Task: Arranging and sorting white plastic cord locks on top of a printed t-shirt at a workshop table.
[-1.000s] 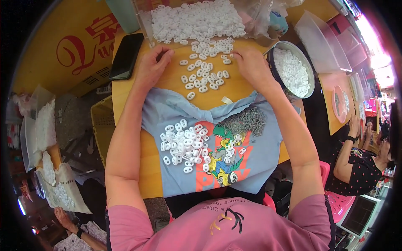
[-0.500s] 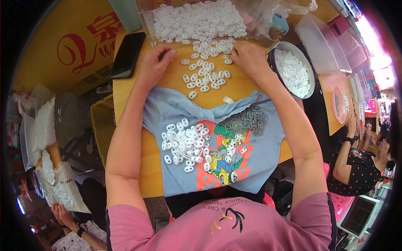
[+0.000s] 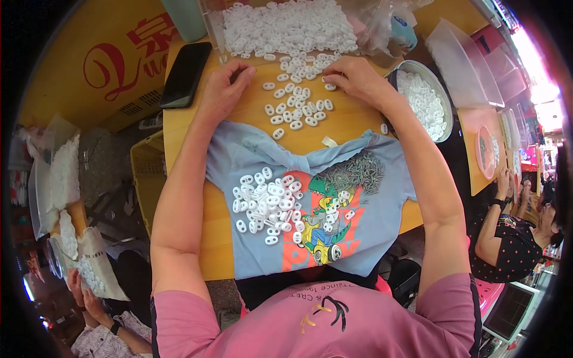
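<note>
My left hand [image 3: 228,86] rests on the tabletop near the phone, its fingers curled inward; anything inside is hidden. Across from it, my right hand [image 3: 356,79] is bent with thumb and fingers close together, beside two small white two-holed plastic pieces [image 3: 330,87] at its fingertips. Between my hands lie loose white pieces [image 3: 295,113] of the same kind. Nearer me, a grey-blue printed T-shirt [image 3: 376,232] is spread over the table edge. On it sit a heap of white pieces [image 3: 268,206] and a pile of small grey metal pins [image 3: 362,173].
A large mass of white pieces [image 3: 286,27] fills the far side. A round bowl [image 3: 446,122] of white pieces stands right of my right forearm. A black phone [image 3: 186,74] lies far left. Co-workers' hands [image 3: 504,182] show at right and hands [image 3: 89,304] at lower left.
My right hand has turned slightly, its fingers lower and closer to my body. A single white piece now shows beside my right forearm. My left hand stays curled; the view has shifted slightly.
</note>
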Available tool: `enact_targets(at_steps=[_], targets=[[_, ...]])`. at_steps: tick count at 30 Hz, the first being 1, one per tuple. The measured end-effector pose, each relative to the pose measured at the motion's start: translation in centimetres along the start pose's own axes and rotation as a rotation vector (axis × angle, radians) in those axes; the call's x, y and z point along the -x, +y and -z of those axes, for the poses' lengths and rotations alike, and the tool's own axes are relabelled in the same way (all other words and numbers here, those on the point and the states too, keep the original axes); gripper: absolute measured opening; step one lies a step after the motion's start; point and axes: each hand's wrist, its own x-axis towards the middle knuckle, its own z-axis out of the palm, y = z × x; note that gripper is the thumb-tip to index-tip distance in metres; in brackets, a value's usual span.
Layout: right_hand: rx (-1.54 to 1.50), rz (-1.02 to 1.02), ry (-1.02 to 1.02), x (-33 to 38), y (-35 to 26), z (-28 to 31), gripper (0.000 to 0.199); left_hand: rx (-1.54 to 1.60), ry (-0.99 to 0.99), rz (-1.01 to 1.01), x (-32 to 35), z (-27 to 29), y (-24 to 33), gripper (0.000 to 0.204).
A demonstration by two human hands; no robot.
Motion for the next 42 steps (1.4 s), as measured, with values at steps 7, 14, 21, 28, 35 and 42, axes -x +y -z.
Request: enact_targets(at_steps=[7, 14, 21, 28, 35, 42], targets=[[0.104, -0.094, -0.186, -1.5, -0.7, 0.9, 0.02, -0.041, -0.038, 0.027, 0.1, 0.2, 0.3, 0.023], [-0.092, -0.1, -0.205, 0.4, -2.4, 2.2, 0.02, -0.025, 0.004, -0.016, -0.1, -0.1, -0.1, 0.021], [-0.528, -0.063, -0.701, 8.2, -10.4, 4.3, 0.017, -0.032, 0.032, -0.041, 0.0, -0.2, -0.4, 0.021], [-0.224, 0.092, -0.159, 6.5, -9.9, 2.5, 0.015, -0.046, 0.006, -0.023, -0.2, 0.0, -0.6, 0.022], [0.205, -0.117, 0.207, 0.3, -3.7, -2.8, 0.024, -0.009, 0.013, -0.052, -0.3, -0.7, -0.3, 0.022], [0.13, -0.048, 0.072, 1.5, -7.4, -3.2, 0.021, -0.042, 0.008, -0.008, 0.0, 0.2, -0.7, 0.023]])
